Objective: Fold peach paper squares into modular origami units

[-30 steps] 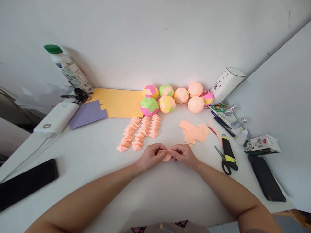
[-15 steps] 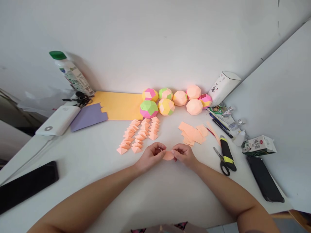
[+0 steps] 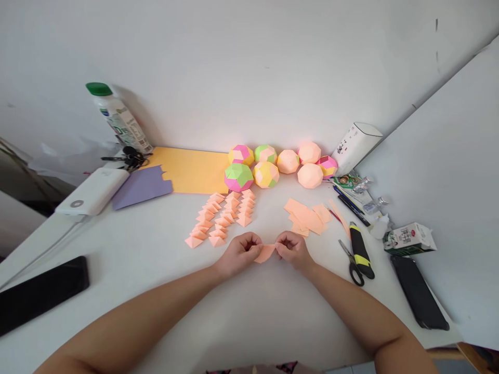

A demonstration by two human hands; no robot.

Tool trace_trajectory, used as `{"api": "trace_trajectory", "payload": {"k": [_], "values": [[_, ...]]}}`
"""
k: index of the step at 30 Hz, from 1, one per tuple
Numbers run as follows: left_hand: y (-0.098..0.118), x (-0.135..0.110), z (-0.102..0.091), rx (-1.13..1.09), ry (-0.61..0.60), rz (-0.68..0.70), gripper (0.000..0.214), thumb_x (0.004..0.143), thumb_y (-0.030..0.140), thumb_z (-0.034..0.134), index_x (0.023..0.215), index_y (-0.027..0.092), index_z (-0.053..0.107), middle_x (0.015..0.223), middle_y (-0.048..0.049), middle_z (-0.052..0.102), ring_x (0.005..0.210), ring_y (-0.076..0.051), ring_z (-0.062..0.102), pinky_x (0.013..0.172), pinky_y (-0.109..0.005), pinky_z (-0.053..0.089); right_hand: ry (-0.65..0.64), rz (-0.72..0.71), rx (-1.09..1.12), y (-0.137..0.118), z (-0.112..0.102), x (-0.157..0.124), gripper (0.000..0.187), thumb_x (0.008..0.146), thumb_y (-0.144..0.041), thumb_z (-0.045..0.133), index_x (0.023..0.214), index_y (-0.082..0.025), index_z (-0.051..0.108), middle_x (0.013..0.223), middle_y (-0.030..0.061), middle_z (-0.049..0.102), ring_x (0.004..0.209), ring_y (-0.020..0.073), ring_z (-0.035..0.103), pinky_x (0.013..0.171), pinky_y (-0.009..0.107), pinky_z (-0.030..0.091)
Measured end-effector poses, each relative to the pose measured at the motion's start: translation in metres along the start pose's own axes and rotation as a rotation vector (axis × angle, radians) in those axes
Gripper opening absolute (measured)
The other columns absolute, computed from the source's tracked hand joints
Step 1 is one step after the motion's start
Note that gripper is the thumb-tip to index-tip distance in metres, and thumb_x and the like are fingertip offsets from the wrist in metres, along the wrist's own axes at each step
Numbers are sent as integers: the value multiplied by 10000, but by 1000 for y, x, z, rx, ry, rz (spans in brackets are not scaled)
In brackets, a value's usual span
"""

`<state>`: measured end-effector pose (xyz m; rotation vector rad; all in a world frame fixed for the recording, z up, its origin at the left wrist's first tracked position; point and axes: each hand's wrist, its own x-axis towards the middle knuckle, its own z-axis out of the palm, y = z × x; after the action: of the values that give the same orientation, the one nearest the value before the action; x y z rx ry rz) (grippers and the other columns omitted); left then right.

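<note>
A small peach piece of paper (image 3: 265,253) is stretched between my two hands above the white table. My left hand (image 3: 240,254) pinches its left end between thumb and fingers. At its upper right corner, my right hand (image 3: 294,252) grips it with closed fingertips. Just beyond my left hand, folded peach paper pieces (image 3: 221,223) stand in three overlapping rows. Beyond my right hand lies a loose pile of flat peach paper pieces (image 3: 306,215).
Several faceted paper balls (image 3: 266,174) sit along the wall beside yellow card (image 3: 195,171) and purple card (image 3: 142,189). Scissors (image 3: 353,267) and a utility knife (image 3: 360,252) lie on the right, near a milk carton (image 3: 409,238). A black phone (image 3: 44,293) is on the left.
The peach paper has tilted and shows more of its face, with its lower point shifted left. My right fingers have moved to its corner. The camera view has shifted slightly.
</note>
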<state>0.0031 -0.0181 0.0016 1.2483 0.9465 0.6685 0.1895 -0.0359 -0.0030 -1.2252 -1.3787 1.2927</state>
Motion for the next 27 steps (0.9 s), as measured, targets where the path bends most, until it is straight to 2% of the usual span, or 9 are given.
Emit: {"api": "trace_trajectory", "payload": {"k": [4,8,16,22,27], "values": [[1,0,-3,-68,38,-2,157,765,306,547,720,170,484,633,48,447,526,-71,388,484,-181,307,32,-37,113,2,-2,2,116,779,-224,531,675,-182,500,553,-36,513,470,92,473,470,224,384],[2,0,-3,-70,27,5,182,767,328,563,722,168,488,636,45,455,532,-73,396,489,-185,314,-62,-20,77,3,-1,1,121,808,-300,569,812,-181,550,635,-25,546,513,96,509,505,233,420],[6,0,2,-23,-43,0,211,751,353,583,693,167,503,599,45,460,520,-78,396,483,-196,298,-113,10,-51,3,0,-1,163,793,-313,600,718,-168,585,635,5,582,538,111,511,507,243,435],[1,2,0,-15,16,15,176,734,319,571,685,172,486,600,53,442,507,-77,384,470,-193,291,2,-9,18,3,-3,1,157,768,-278,582,656,-180,530,540,-30,519,488,104,490,486,232,419],[0,3,-1,-62,43,17,219,756,369,578,725,174,483,607,60,432,487,-66,369,449,-183,277,-10,6,73,6,-3,3,154,802,-325,569,756,-184,528,532,-41,512,485,103,489,497,233,424]]}}
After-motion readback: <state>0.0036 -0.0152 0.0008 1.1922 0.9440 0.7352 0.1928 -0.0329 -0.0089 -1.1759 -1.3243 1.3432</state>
